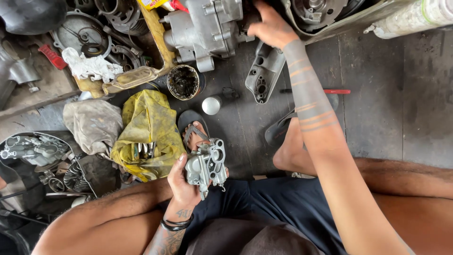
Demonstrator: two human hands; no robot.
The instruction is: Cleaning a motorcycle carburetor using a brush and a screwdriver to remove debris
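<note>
Grey cast metal fills the head view: the left hand is wrapped around a small carburettor body, fingers pressed against its left side, holding it just above the lap and over a sandalled foot. The right hand reaches far forward to the top edge of the frame, fingers curled against a dark part beside a large engine casing; whether it pinches anything I cannot tell, since the fingertips are lost in shadow there.

Between the two hands the dark floor holds a black tin of grease, a small silver cap and a grey cover plate lying just under the right forearm. A red-handled tool is partly hidden behind that forearm. To the left, a yellow stained cloth lies bundled over some metal pieces, touching a grey rag; a white rag sits on a yellow frame.

At the top edge a yellow and red container is cut off, its label unreadable. A pale cylinder crosses the top right corner, also cropped. Parts at the far left are crowded and hard to make out.
</note>
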